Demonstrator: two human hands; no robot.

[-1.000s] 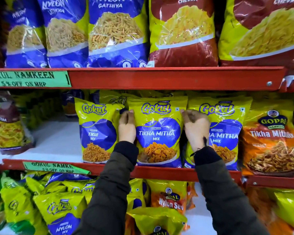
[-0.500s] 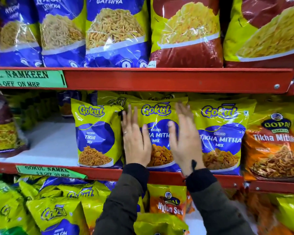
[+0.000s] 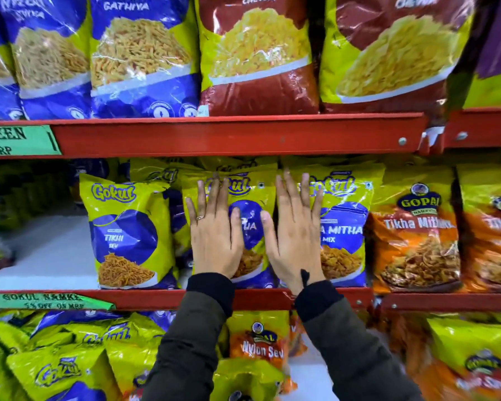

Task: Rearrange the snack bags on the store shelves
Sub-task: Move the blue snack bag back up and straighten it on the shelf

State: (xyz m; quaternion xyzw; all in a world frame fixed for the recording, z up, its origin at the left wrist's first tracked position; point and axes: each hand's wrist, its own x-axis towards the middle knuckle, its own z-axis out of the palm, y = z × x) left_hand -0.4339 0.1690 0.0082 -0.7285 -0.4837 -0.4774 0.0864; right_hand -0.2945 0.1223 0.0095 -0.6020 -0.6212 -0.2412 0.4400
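Head view, the only one supplied: the middle Gokul Tikha Mitha Mix bag (image 3: 250, 227) stands upright at the front of the middle shelf (image 3: 145, 298), and serves as landmark. The left hand (image 3: 216, 240) lies flat on its left half, the right hand (image 3: 297, 241) flat across its right edge and onto the second Tikha Mitha Mix bag (image 3: 342, 233) just beside it. Each grip is released: fingers spread, palms pressing, nothing grasped. To the landmark's left stands the Gokul Tikhi Sev bag (image 3: 129, 235), with a narrow gap between; beyond the second mix bag, to the right, the orange Gopal Tikha Mitha bag (image 3: 414, 241). Judgement: the step in hand appears to be pressing the faced bags back and square. To do it well, push evenly with both palms and low on the pack so it does not tip, keep the label forward, and align the bottom edge with the red shelf lip. The contents are likely brittle; light pressure is advised.
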